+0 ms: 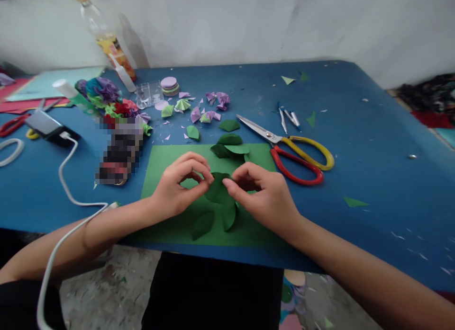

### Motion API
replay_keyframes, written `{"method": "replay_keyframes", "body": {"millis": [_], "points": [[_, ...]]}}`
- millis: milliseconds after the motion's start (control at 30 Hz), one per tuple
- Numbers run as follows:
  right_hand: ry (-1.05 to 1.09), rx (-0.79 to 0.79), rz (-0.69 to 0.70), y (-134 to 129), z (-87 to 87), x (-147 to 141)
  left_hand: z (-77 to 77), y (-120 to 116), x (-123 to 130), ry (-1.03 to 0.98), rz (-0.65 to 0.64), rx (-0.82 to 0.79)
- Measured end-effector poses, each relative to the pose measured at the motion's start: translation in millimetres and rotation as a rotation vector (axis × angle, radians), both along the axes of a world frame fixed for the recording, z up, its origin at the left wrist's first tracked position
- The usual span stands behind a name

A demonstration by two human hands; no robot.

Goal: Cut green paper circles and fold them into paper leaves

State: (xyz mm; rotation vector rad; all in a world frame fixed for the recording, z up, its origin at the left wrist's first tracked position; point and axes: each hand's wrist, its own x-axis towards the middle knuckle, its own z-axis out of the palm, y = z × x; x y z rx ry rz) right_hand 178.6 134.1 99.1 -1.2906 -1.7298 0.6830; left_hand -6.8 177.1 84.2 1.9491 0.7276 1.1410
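Between my two hands is a dark green paper piece [218,190], held above a green sheet [159,164] on the blue table. My left hand [186,182] pinches its left edge between thumb and fingertips. On its right edge, the thumb and bent fingers of my right hand [261,193] close together. Just below lie a folded green leaf shape [230,217] and a flat one [203,225]. Several more dark green leaf shapes [230,139] rest beyond my hands, at the sheet's far edge.
Large scissors [302,155] with red and yellow handles lie to the right of the sheet. A phone [121,152], a power bank [51,126] with a white cable [66,178], crumpled paper flowers [104,95] and a bottle [110,41] stand left. Paper scraps [355,202] are scattered about.
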Motion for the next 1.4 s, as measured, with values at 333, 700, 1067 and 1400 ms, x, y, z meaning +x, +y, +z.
{"method": "replay_keyframes", "body": {"millis": [333, 700, 1067, 1400], "points": [[0.160, -0.105, -0.028, 2.9, -0.2, -1.4, 4.8, -0.6, -0.8, 0.064, -0.008, -0.177], [-0.074, 0.119, 0.044, -2.2, -7.4, -0.6, 8.6, 1.3, -1.2, 0.174, 0.011, -0.058], [-0.066, 0.140, 0.023, -5.0, -7.5, -2.1, 3.5, 2.3, -1.5, 0.165, 0.041, 0.141], [-0.134, 0.233, 0.015, -6.9, -8.6, 0.4, 4.0, 2.5, -0.7, 0.149, 0.049, 0.246]]}}
